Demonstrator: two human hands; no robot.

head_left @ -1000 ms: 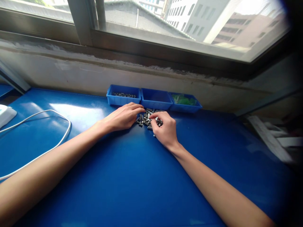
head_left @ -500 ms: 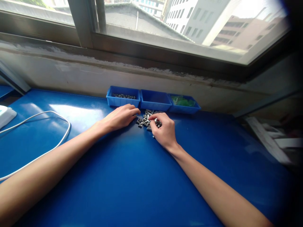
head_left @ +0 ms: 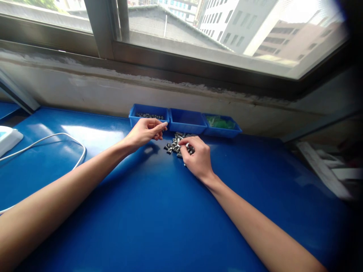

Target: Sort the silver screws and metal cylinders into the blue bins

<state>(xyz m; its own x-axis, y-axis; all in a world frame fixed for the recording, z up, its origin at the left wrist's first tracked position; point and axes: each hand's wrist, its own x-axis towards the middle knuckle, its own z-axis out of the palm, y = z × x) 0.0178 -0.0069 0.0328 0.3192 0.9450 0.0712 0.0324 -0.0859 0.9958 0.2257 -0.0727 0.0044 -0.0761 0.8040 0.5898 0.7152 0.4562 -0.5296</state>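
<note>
A small heap of dark and silvery metal pieces point(head_left: 172, 146) lies on the blue table, in front of the bins. My right hand point(head_left: 196, 155) rests at the heap's right side, thumb and forefinger pinched together among the pieces; what is between the tips is too small to make out. Raised off the table, my left hand point(head_left: 147, 132) hovers left of the heap, close in front of the left blue bin point(head_left: 135, 121). Its fingers are curled and closed, and anything in them is hidden. Small dark metal parts point(head_left: 149, 116) lie inside that bin.
Beside the left bin stand a middle blue bin point(head_left: 187, 126) and a right blue bin point(head_left: 222, 132) holding green material point(head_left: 219, 122). A white cable point(head_left: 81, 145) loops across the table's left, near a white device point(head_left: 10, 139). The wall and window point(head_left: 198, 56) rise behind.
My left hand has lifted off the table at the heap's left edge and turned, its fingers now curled in front of the left bin. My right hand has stayed nearly still.
</note>
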